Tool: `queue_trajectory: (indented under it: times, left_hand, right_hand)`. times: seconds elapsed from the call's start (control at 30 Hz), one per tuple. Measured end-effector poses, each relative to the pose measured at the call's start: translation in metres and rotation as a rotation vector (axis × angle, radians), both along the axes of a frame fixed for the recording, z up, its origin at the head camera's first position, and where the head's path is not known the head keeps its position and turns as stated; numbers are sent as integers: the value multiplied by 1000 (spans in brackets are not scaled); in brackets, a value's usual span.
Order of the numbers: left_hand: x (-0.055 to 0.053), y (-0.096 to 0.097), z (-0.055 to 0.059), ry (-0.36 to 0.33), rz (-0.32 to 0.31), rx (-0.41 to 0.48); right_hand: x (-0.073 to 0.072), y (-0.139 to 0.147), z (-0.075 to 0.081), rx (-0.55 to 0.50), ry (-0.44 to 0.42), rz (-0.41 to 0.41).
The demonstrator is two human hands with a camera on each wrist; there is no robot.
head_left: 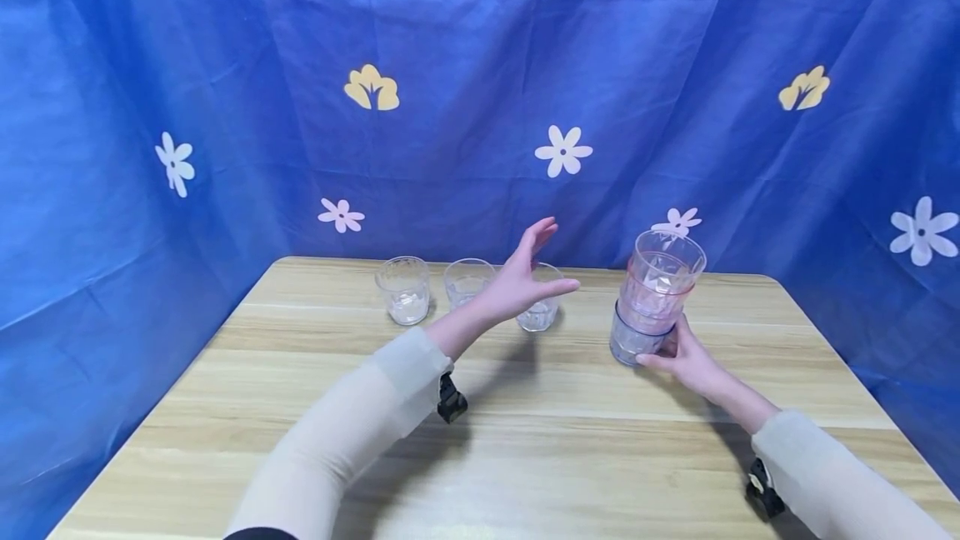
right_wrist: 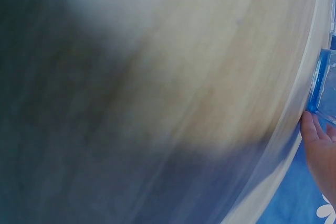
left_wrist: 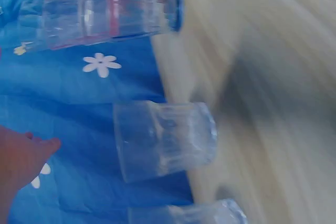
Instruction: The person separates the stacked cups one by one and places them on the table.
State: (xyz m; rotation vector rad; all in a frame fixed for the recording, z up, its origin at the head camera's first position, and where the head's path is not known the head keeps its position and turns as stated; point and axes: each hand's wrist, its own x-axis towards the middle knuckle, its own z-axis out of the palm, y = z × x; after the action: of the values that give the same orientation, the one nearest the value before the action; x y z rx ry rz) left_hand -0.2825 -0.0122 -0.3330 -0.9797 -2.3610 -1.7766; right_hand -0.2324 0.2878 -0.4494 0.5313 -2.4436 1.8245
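One blue cloth [head_left: 465, 140] backs the wooden table [head_left: 585, 440] while right hand [head_left: 684, 361] grips stacked cups [head_left: 654, 298], left hand [head_left: 519, 282] spread empty

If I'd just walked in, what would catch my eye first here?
Probably the bright blue cloth with its pale flowers, hanging behind the wooden table. Next, the tall stack of cups on the table's right side, its base held by the right hand. Further left, the raised left hand partly hides a row of clear cups.
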Motion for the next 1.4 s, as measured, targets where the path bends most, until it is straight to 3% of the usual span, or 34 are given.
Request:
queue_trajectory:
  times: [0.17, 0.43, 0.83, 1.13, 1.4]
  left_hand:
    - [-3, 16, 6, 7, -44, -2]
    - [-10, 41, 9, -23, -59, 44]
    - [-9, 84, -11, -98, -113, 72]
    - [-2, 106, -22, -137, -88, 234]
    - [-5, 114, -20, -98, -54, 139]
  right_hand:
    - [-1, 1, -2, 3, 1, -5]
    - [-1, 0, -1, 4, -6, -13]
    - [-3, 0, -3, -2, 1, -5]
    - [-5, 1, -2, 2, -8, -3]
    - [-4, 1, -2, -6, -6, -1]
